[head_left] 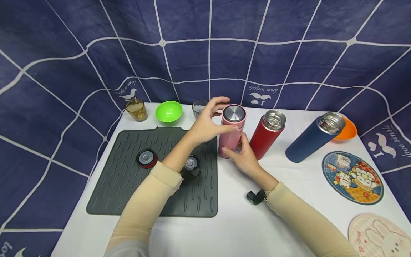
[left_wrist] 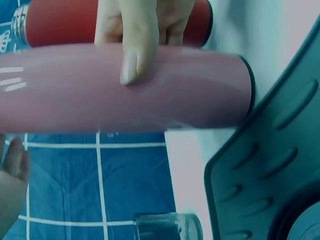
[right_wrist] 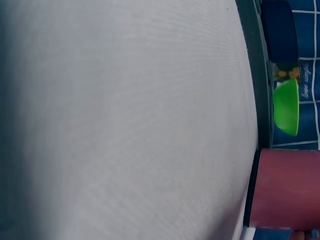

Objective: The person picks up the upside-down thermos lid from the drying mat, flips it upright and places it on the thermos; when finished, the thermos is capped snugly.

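Observation:
A pink thermos (head_left: pixel 229 142) with a steel-topped lid (head_left: pixel 234 113) stands upright beside the dark drying mat (head_left: pixel 128 200). My left hand (head_left: pixel 205 125) grips it near the top, thumb across the front and fingers curled behind the lid. Lower down, my right hand (head_left: pixel 244 157) holds the body, its thumb on the pink side. In the left wrist view the right thumb (left_wrist: pixel 134 60) lies along the thermos. A red thermos (head_left: pixel 265 139) without a lid stands just right of it. In the right wrist view only the pink thermos's lower part (right_wrist: pixel 287 190) shows.
A blue thermos (head_left: pixel 311 139) without a lid stands farther right, before an orange bowl (head_left: pixel 348 131). Two lids, a red-sided one (head_left: pixel 147 158) and a dark one (head_left: pixel 191 162), lie on the mat. Behind are a green bowl (head_left: pixel 168 112), an amber glass (head_left: pixel 137 110) and a clear glass (head_left: pixel 198 106).

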`<action>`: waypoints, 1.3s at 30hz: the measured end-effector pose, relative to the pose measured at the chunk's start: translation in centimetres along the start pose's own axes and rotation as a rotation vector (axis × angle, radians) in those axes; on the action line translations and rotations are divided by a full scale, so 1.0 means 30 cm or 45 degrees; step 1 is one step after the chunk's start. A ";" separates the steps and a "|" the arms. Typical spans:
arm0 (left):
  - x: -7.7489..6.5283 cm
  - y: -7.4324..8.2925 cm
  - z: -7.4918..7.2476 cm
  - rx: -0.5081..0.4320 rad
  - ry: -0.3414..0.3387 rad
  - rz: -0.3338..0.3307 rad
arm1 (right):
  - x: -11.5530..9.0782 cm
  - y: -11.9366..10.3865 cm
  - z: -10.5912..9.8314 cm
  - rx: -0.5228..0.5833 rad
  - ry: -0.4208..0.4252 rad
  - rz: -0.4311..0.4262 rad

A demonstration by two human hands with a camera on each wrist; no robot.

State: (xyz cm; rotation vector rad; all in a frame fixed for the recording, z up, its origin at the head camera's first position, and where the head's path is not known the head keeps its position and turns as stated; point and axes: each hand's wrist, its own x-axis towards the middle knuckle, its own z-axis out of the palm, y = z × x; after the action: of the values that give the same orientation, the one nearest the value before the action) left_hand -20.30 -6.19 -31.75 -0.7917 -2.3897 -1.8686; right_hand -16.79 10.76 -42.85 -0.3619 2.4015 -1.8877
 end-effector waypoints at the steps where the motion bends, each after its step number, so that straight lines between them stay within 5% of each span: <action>1: -0.004 0.007 -0.006 -0.028 -0.030 0.005 | -0.004 -0.014 0.000 -0.004 -0.001 -0.002; 6: -0.013 0.030 -0.022 -0.061 -0.142 0.035 | -0.015 -0.047 -0.001 -0.021 -0.002 -0.001; 14: -0.017 0.044 0.006 0.120 -0.005 0.078 | -0.006 -0.011 -0.003 -0.017 0.010 0.019; 21: -0.017 0.035 -0.012 0.036 -0.115 0.026 | 0.017 0.075 -0.003 -0.016 0.025 0.006; 28: -0.022 0.054 0.015 0.130 -0.015 0.027 | 0.014 0.078 -0.003 -0.033 0.031 -0.028; 31: -0.018 0.060 0.011 0.123 -0.046 0.035 | 0.014 0.077 -0.002 -0.033 0.030 -0.035; 39: 0.006 -0.017 -0.006 0.043 -0.133 0.055 | 0.015 0.072 -0.002 -0.026 0.017 -0.021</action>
State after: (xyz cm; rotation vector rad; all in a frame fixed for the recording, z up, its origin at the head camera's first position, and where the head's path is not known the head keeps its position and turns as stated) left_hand -20.70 -6.37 -32.12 -0.9528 -2.4357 -1.8091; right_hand -17.54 11.19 -44.87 -0.3722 2.4352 -1.8797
